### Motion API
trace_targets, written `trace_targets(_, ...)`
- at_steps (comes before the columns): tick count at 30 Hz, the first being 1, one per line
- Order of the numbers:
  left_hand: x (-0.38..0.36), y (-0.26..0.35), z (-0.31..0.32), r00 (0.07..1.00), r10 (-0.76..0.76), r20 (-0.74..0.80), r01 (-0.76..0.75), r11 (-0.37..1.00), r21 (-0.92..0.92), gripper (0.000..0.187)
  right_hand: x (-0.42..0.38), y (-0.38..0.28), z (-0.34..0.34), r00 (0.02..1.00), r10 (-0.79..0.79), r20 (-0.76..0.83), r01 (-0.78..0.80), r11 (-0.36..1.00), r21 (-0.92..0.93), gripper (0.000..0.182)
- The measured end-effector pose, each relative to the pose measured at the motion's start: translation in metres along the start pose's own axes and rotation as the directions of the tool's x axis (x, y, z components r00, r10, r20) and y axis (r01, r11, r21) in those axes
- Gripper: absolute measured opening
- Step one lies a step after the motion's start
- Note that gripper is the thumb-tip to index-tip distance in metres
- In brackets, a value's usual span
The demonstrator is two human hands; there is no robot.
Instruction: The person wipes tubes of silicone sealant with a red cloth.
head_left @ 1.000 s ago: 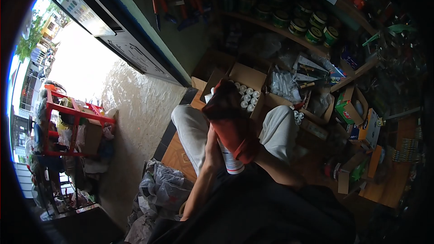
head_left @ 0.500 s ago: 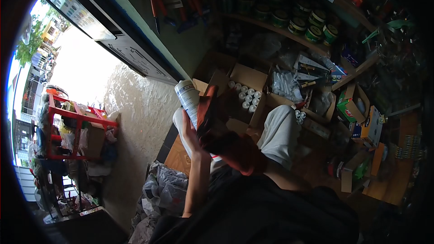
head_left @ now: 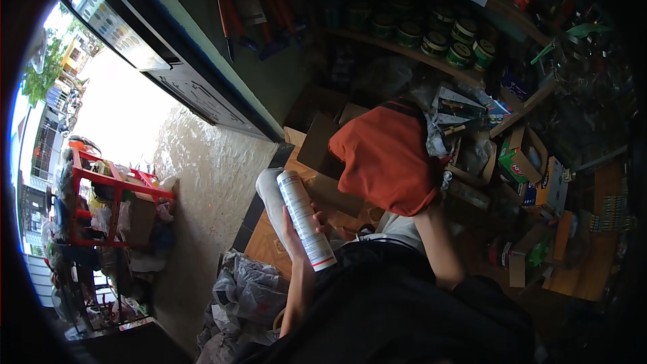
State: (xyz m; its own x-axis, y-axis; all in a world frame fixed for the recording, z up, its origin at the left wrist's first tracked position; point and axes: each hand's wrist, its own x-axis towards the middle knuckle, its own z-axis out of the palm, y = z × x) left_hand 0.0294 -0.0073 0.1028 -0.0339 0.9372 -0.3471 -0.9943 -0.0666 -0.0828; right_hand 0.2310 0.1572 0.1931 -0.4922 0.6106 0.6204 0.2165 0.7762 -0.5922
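A white sealant cartridge with printed text and a red band at its lower end lies tilted in my left hand, whose fingers wrap round it. It is held above my lap, near my light-trousered knee. An orange-red cloth hangs over my right hand and hides its fingers; only the wrist and forearm show. The cloth is apart from the cartridge, to its right. Behind the cloth, a cardboard box is partly covered from view.
Green-labelled tins line a shelf at the back. Open cartons and plastic-wrapped goods stand on the right. Grey plastic bags lie at lower left. A red rack stands by the open doorway.
My right hand with the cloth has moved off the cartridge, up and to the right, now blocking the white-capped tubes in the box. The cartridge has come lower and is fully visible.
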Motion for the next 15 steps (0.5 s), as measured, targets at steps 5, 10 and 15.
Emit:
trace_targets(5, -0.011, -0.007, 0.011, 0.997, 0.081, 0.021, -0.083, 0.943, 0.323, 0.064, -0.003, 0.021, 0.022, 0.999, -0.041, 0.035, 0.038, 0.997, 0.074, 0.034)
trace_targets(10, -0.022, -0.010, 0.024, 0.992, 0.009, 0.123, -0.067, 0.878, 0.473, 0.073, 0.030, 0.000, 0.006, 0.861, -0.270, 0.432, 0.153, 0.946, 0.285, 0.040)
trace_targets(15, -0.002, 0.028, 0.051, 0.945, -0.178, 0.275, -0.087, 0.674, 0.734, 0.082, -0.016, 0.004, 0.055, 0.758, 0.120, 0.642, -0.619, -0.181, 0.765, 0.045)
